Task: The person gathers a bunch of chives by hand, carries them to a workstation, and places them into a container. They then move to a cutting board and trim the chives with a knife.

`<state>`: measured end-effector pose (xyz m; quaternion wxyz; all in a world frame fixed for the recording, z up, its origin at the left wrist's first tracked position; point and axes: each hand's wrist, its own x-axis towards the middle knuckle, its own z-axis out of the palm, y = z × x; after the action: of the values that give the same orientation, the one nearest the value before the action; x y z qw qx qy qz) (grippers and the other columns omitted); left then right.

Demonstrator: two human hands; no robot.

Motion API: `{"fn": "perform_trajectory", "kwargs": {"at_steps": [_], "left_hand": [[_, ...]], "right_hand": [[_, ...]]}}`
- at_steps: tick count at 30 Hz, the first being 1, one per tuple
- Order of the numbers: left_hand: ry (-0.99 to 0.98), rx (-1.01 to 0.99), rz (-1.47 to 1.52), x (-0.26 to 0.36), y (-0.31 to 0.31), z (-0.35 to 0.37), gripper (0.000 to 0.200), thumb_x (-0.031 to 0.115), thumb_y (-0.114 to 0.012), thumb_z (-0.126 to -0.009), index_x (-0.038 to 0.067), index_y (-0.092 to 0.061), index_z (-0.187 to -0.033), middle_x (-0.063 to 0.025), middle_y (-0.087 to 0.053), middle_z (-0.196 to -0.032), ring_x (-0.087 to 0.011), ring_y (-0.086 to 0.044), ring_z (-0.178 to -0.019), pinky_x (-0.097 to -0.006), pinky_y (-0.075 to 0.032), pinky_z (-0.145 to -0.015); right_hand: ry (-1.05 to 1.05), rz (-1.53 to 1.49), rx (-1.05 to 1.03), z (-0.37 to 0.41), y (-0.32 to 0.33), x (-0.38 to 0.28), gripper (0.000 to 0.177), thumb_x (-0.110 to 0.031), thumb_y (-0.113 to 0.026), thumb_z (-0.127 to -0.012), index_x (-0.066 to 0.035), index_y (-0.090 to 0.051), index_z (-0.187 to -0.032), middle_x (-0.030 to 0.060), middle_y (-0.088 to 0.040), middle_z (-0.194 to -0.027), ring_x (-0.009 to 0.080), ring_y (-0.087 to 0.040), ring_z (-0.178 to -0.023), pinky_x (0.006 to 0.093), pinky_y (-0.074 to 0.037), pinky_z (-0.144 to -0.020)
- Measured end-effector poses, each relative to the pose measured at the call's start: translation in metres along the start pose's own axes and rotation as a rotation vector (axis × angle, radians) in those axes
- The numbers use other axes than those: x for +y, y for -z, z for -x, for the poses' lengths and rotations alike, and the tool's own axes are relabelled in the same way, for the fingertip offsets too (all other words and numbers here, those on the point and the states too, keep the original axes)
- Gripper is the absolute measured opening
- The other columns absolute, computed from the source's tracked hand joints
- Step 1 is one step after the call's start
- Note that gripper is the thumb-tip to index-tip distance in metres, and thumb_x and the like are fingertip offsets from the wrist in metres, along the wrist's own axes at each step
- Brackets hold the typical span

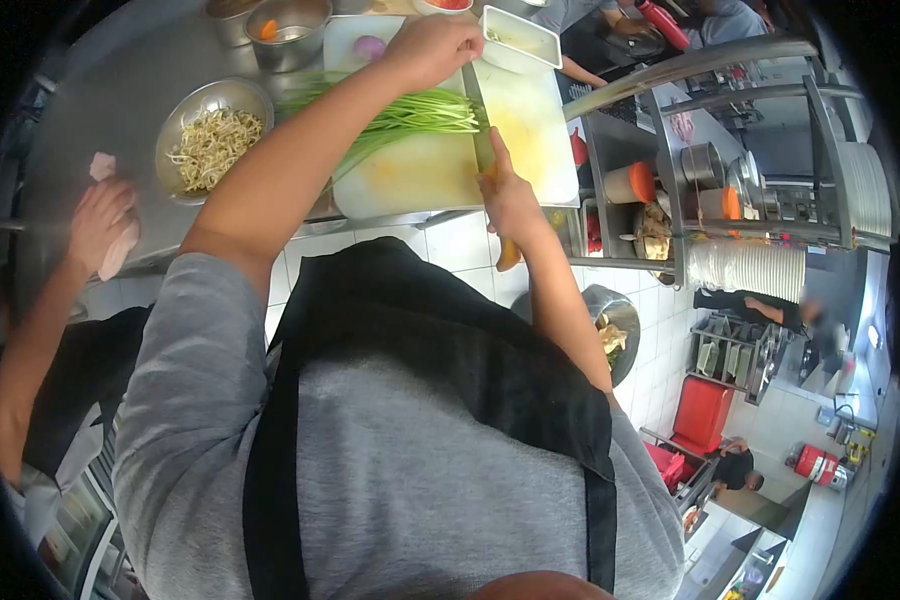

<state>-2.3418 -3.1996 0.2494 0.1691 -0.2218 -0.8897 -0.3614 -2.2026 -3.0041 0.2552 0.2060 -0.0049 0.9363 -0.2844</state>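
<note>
My left hand [435, 50] reaches across the cutting board, its fingers pinched beside the rim of a white rectangular container [520, 42]; anything between the fingertips is too small to tell. In my right hand [510, 196] is a knife [481, 125] with a yellow handle, the index finger stretched along its blade. The blade lies by the cut ends of a bunch of long green stalks [410, 116] on the white cutting board [530, 120]. A purple onion [369, 47] sits near my left forearm.
A metal bowl of bean sprouts [213, 140] stands left of the board, with steel pots [288, 40] behind it. At the far left is a co-worker's hand [102, 215] with a pale cloth. Metal shelving [750, 245] stands right; a bin [615, 335] is below.
</note>
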Motion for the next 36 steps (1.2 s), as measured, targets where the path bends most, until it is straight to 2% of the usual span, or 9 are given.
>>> {"fn": "perform_trajectory", "kwargs": {"at_steps": [4, 8, 11, 12, 15, 18, 21, 30, 36], "left_hand": [[0.132, 0.184, 0.234, 0.008, 0.019, 0.014, 0.011, 0.020, -0.062, -0.081, 0.012, -0.063, -0.089, -0.0052, -0.067, -0.084, -0.0226, -0.064, -0.077, -0.0348, -0.050, -0.068], [0.399, -0.090, 0.223, -0.022, -0.018, 0.039, 0.016, 0.021, -0.066, -0.079, 0.011, -0.064, -0.091, -0.0057, -0.065, -0.084, -0.0204, -0.063, -0.082, -0.0323, -0.049, -0.073], [0.391, -0.159, -0.352, -0.004, -0.026, 0.053, 0.017, 0.023, -0.067, -0.078, 0.013, -0.064, -0.091, -0.0065, -0.062, -0.098, -0.0237, -0.057, -0.097, -0.0357, -0.048, -0.080], [0.364, -0.188, -0.369, 0.005, -0.017, 0.053, 0.021, 0.025, -0.066, -0.079, 0.013, -0.064, -0.096, -0.0074, -0.056, -0.110, -0.0281, -0.049, -0.109, -0.0414, -0.044, -0.087], [0.058, -0.076, -0.214, -0.007, -0.020, 0.044, 0.039, 0.034, -0.070, -0.075, 0.009, -0.061, -0.104, -0.0087, -0.054, -0.115, -0.0289, -0.047, -0.113, -0.0456, -0.040, -0.092], [-0.026, -0.253, -0.414, 0.002, -0.031, 0.047, 0.062, 0.044, -0.074, -0.068, 0.004, -0.058, -0.111, -0.0112, -0.053, -0.116, -0.0287, -0.045, -0.116, -0.0485, -0.033, -0.100], [0.136, -0.631, -0.601, 0.025, -0.019, 0.038, 0.079, 0.052, -0.076, -0.060, 0.003, -0.054, -0.118, -0.0135, -0.052, -0.118, -0.0273, -0.042, -0.120, -0.0472, -0.025, -0.107], [0.040, -0.420, -0.545, 0.015, -0.049, 0.049, 0.033, 0.014, -0.055, -0.079, 0.003, -0.056, -0.110, -0.0133, -0.053, -0.114, -0.0268, -0.044, -0.116, -0.0436, -0.027, -0.105], [0.106, -0.202, -0.425, 0.011, -0.059, 0.070, 0.046, 0.021, -0.064, -0.079, 0.002, -0.049, -0.119, -0.0135, -0.049, -0.114, -0.0287, -0.046, -0.113, -0.0399, -0.037, -0.099]], "right_hand": [[-0.021, -0.018, 0.002, 0.001, -0.001, 0.000, 0.069, -0.014, -0.044, -0.091, -0.021, -0.004, -0.147, 0.0244, -0.064, -0.078, 0.0320, -0.060, -0.051, 0.0411, -0.053, -0.058], [-0.008, -0.052, -0.005, 0.001, -0.002, 0.002, 0.069, -0.013, -0.043, -0.092, -0.020, -0.004, -0.147, 0.0238, -0.064, -0.076, 0.0311, -0.060, -0.050, 0.0405, -0.052, -0.055], [0.001, -0.045, 0.000, 0.000, -0.002, 0.003, 0.069, -0.013, -0.043, -0.092, -0.020, -0.004, -0.147, 0.0234, -0.064, -0.074, 0.0309, -0.060, -0.049, 0.0402, -0.052, -0.054], [-0.001, -0.049, -0.005, 0.001, -0.001, 0.002, 0.069, -0.012, -0.043, -0.091, -0.020, -0.004, -0.147, 0.0234, -0.063, -0.073, 0.0308, -0.060, -0.049, 0.0401, -0.052, -0.054], [0.012, -0.062, -0.013, 0.002, 0.002, 0.000, 0.068, -0.012, -0.043, -0.092, -0.019, -0.004, -0.147, 0.0236, -0.063, -0.073, 0.0312, -0.060, -0.049, 0.0405, -0.052, -0.055], [0.012, -0.057, -0.009, 0.003, 0.000, 0.002, 0.068, -0.012, -0.043, -0.092, -0.019, -0.005, -0.147, 0.0240, -0.063, -0.073, 0.0318, -0.060, -0.049, 0.0411, -0.052, -0.056], [0.030, -0.032, 0.019, -0.003, -0.001, 0.006, 0.067, -0.011, -0.045, -0.092, -0.019, -0.007, -0.147, 0.0222, -0.061, -0.074, 0.0280, -0.058, -0.047, 0.0387, -0.052, -0.052], [0.031, -0.072, 0.017, -0.001, -0.002, 0.008, 0.065, -0.011, -0.044, -0.093, -0.020, -0.010, -0.147, 0.0206, -0.060, -0.074, 0.0257, -0.057, -0.046, 0.0379, -0.051, -0.051], [0.112, 0.045, 0.084, -0.003, 0.001, 0.021, 0.065, -0.012, -0.046, -0.092, -0.020, -0.013, -0.147, 0.0226, -0.061, -0.077, 0.0288, -0.059, -0.053, 0.0400, -0.051, -0.059]]}}
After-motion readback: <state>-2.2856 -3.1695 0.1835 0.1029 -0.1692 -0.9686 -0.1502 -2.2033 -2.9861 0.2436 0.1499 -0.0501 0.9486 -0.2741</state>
